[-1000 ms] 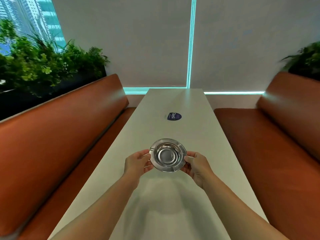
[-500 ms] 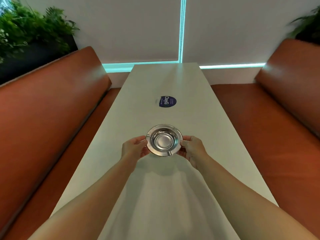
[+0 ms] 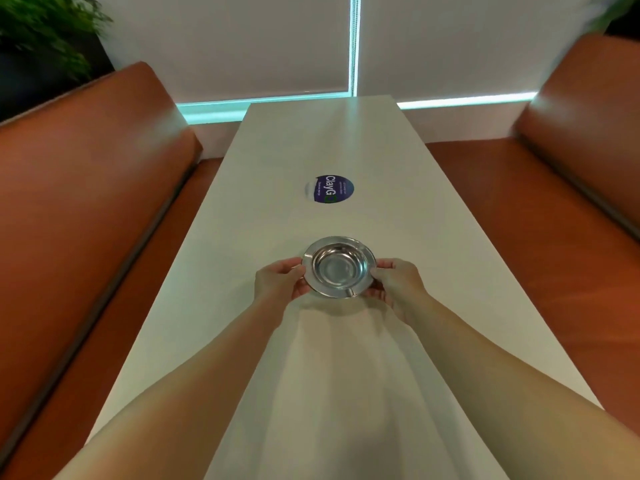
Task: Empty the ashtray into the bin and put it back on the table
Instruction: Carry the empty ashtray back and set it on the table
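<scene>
A round shiny metal ashtray (image 3: pixel 338 267) sits low over the middle of the long white table (image 3: pixel 398 168), its bowl looking empty. My left hand (image 3: pixel 278 280) grips its left rim and my right hand (image 3: pixel 396 282) grips its right rim. I cannot tell whether the ashtray touches the tabletop. No bin is in view.
A round blue sticker (image 3: pixel 329 189) lies on the table beyond the ashtray. Brown leather benches run along the left (image 3: pixel 86 188) and right (image 3: pixel 571 202) sides. Green plants (image 3: pixel 38 32) stand behind the left bench. A white blind covers the window at the far end.
Both hands have carried the ashtray forward and lower over the table, away from me. My view has tilted down, so the sticker appears closer and larger.
</scene>
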Motion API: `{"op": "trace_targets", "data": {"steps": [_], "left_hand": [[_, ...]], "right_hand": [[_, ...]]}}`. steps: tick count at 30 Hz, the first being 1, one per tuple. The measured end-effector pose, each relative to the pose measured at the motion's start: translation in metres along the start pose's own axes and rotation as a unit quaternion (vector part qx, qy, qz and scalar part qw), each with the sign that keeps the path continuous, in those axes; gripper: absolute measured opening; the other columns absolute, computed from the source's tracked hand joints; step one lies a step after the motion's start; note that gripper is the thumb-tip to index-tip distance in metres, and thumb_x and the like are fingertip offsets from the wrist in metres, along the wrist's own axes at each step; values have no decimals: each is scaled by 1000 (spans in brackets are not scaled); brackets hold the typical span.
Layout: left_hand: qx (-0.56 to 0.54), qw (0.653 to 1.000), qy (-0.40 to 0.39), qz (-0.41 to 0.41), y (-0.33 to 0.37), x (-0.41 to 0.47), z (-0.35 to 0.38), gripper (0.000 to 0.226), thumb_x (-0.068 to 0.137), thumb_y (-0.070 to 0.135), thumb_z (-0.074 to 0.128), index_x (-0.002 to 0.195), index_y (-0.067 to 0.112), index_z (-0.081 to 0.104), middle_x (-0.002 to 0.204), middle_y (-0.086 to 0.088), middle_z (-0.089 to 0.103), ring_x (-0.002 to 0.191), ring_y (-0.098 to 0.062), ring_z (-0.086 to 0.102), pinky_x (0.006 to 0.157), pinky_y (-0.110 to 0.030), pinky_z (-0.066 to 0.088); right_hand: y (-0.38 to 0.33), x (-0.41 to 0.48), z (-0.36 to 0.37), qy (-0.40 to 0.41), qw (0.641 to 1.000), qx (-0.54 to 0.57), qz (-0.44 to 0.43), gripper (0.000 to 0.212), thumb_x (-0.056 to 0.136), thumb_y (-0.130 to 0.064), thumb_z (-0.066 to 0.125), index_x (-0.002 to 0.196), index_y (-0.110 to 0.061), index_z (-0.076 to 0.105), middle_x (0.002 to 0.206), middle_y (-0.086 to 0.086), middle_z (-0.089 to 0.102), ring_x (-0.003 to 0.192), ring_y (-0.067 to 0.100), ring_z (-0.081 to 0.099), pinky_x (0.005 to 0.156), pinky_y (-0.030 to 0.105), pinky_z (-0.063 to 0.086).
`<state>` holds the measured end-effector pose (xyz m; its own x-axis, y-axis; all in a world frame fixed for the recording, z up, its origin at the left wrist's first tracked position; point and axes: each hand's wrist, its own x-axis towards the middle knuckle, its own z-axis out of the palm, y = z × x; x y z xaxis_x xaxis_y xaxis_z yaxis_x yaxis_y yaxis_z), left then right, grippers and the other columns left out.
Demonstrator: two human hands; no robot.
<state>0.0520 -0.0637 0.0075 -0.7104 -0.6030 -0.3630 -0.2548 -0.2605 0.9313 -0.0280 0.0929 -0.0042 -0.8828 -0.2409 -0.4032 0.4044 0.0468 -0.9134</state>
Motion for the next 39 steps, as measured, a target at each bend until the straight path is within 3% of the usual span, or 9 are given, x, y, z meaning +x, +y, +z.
{"op": "trace_targets", "data": {"steps": [13,17,21,24,26,29,34,37,39], "left_hand": [[-7,1000,-9,7,34,92,31,28,86,1,56,113,-1,60,74,-6,60,62,-13,56,51,-13,54],[-26,999,-11,15,46,129,40,30,85,0,57,115,-2,59,80,-6,64,69,-13,61,57,-13,55],[-34,998,-12,42,57,166,50,32,84,-1,57,115,-5,59,84,-8,64,70,-12,61,60,-11,54],[-37,998,-6,54,63,187,58,32,83,-2,58,115,-6,59,84,-9,65,69,-12,60,58,-10,54],[-35,998,3,55,62,201,64,32,83,-2,59,114,-5,59,89,-12,64,69,-12,60,60,-12,55],[-26,998,16,60,59,219,69,30,83,-1,59,112,-4,60,78,-7,63,65,-11,60,59,-11,54],[16,996,43,75,53,240,72,25,83,0,60,107,-4,63,59,-4,62,33,1,54,69,-21,54],[33,995,54,75,53,246,73,20,82,2,61,101,-1,66,35,8,60,39,-5,56,76,-26,54],[37,995,62,76,52,248,74,17,81,3,63,97,1,68,35,9,61,52,-12,57,83,-29,54]], "right_hand": [[-42,88,20,15,1000,-15,-14,16,83,4,50,75,-9,56,71,8,60,59,18,60,44,25,51],[-52,124,28,23,997,-62,-43,23,79,0,53,99,-5,63,71,9,63,57,20,57,50,31,49],[-58,160,39,37,992,-93,-81,28,78,-5,57,104,-9,64,79,9,65,61,17,57,58,32,49],[-64,184,47,61,988,-107,-95,23,77,-7,56,97,-9,66,88,11,67,77,24,61,79,41,51],[-67,199,50,71,985,-117,-104,17,76,-5,54,84,-14,66,87,11,66,81,25,60,79,38,51],[-71,219,54,77,980,-143,-111,20,76,-4,52,87,-9,68,80,9,63,76,25,57,70,35,46],[-76,244,60,56,974,-189,-109,29,74,-7,55,98,4,66,74,11,57,69,25,49,64,34,40],[-78,250,60,54,974,-205,-84,26,71,-7,57,93,0,67,68,9,56,70,26,53,63,34,41],[-79,253,59,51,973,-211,-73,17,70,-6,57,85,-3,65,64,6,53,70,26,51,62,33,39]]}}
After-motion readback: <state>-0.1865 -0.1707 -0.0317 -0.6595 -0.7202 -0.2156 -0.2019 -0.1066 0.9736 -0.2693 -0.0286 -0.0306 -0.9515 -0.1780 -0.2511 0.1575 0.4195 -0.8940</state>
